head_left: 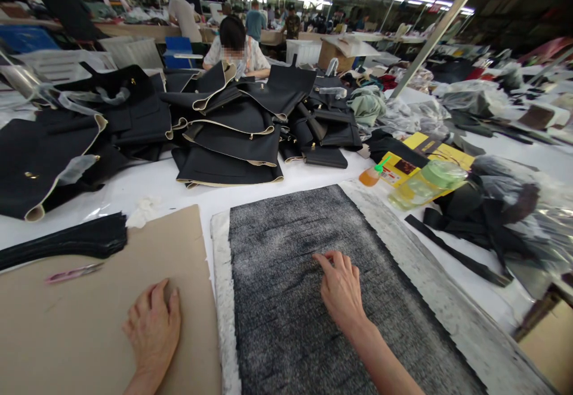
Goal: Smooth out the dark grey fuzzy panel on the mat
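My left hand [154,326] lies on a beige board [188,252], its fingers loosely bent and apart, with nothing visible in them. Over a dark grey, speckled layer of overlapping strips [277,299], my right hand [342,287] has thumb and fingers brought together near a strip's edge. What sits between those fingertips, if anything, is too small to make out. The strips rest on a whitish, worn board [416,252], and their right-hand ends form a stepped edge. Pink-handled snips [74,272] lie left of my left hand, beside a stack of black curved pieces [67,237].
Black bag pieces [233,138] are heaped across the table's far side. At right stand an orange-filled bottle [369,174] with a green tip and a clear jar [425,183], near a yellow box [398,165] and black straps [456,249]. A person [253,58] sits opposite.
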The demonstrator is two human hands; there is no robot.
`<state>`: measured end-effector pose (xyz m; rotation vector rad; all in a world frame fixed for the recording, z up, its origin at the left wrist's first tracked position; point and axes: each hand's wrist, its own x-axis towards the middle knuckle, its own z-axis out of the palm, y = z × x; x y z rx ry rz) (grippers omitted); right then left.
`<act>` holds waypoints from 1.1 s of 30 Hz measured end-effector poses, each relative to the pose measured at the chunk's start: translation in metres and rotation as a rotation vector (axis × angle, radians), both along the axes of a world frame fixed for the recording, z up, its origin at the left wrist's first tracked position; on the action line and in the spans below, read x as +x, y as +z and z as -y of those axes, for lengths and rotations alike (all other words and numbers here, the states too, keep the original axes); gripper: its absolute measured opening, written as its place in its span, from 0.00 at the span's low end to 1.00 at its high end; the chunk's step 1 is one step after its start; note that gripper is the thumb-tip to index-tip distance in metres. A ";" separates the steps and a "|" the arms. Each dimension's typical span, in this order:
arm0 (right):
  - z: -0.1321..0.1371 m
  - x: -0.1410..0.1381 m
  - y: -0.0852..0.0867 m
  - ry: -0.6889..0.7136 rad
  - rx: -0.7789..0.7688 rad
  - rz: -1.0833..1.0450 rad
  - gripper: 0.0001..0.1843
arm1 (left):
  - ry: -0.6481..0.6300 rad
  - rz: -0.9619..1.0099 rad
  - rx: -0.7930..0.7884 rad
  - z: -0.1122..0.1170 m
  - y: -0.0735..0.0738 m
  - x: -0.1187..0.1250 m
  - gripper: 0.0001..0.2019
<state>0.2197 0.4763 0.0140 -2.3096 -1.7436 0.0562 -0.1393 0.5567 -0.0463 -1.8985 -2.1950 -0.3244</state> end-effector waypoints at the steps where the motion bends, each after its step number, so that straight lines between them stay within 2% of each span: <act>1: -0.002 0.000 0.001 -0.004 0.004 -0.004 0.26 | 0.001 -0.002 -0.004 0.000 0.000 0.000 0.22; 12: -0.035 0.002 -0.013 0.042 0.002 0.059 0.28 | 0.003 -0.002 -0.024 -0.003 -0.003 -0.002 0.22; 20: -0.042 0.006 -0.011 0.021 0.024 0.011 0.26 | 0.015 0.019 -0.030 -0.006 -0.009 -0.005 0.23; 33: -0.083 0.002 -0.015 0.050 0.045 0.079 0.28 | 0.028 0.055 -0.039 -0.013 -0.012 -0.006 0.22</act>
